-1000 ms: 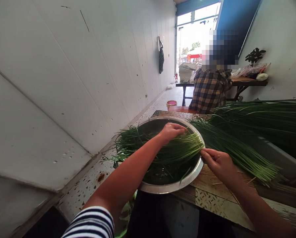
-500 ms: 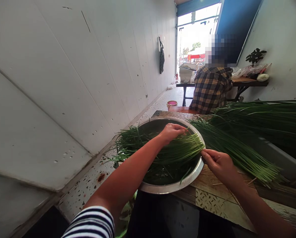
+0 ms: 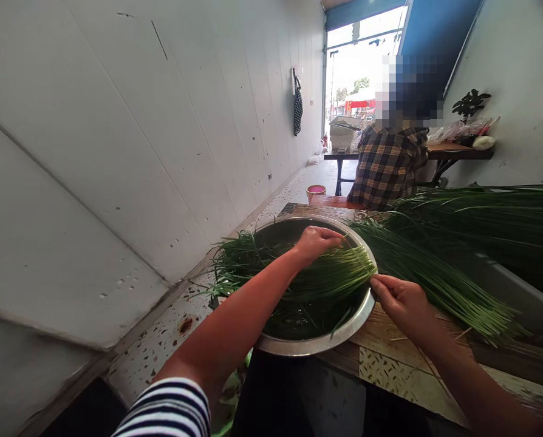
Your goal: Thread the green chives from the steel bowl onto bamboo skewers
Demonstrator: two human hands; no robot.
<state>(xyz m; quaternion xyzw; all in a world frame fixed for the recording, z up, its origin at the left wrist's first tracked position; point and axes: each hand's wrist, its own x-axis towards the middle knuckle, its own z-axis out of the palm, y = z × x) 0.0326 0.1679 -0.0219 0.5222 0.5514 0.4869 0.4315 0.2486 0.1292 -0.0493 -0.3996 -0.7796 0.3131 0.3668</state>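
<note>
While the worktop (image 3: 381, 331) is carrying the basin (image 3: 294, 348) by its left edge, greens (image 3: 339, 267) are lying in it, pale ends rightward. The right hand (image 3: 406, 300) is pinching narrowly there, its hold unclear; the left hand (image 3: 314, 243) is apparently pinching a stem (image 3: 347, 235). Picking over stems seems underway, the next move probably calling for light fingertips.

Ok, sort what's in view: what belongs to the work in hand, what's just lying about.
In the work:
- metal basin
- green stalks in it
- left hand, over the stalks
- right hand, at the rim
- probably the loose greens beside it

Just about:
- checked cloth on the wall
- bucket on the floor
- dark leafy plant
</note>
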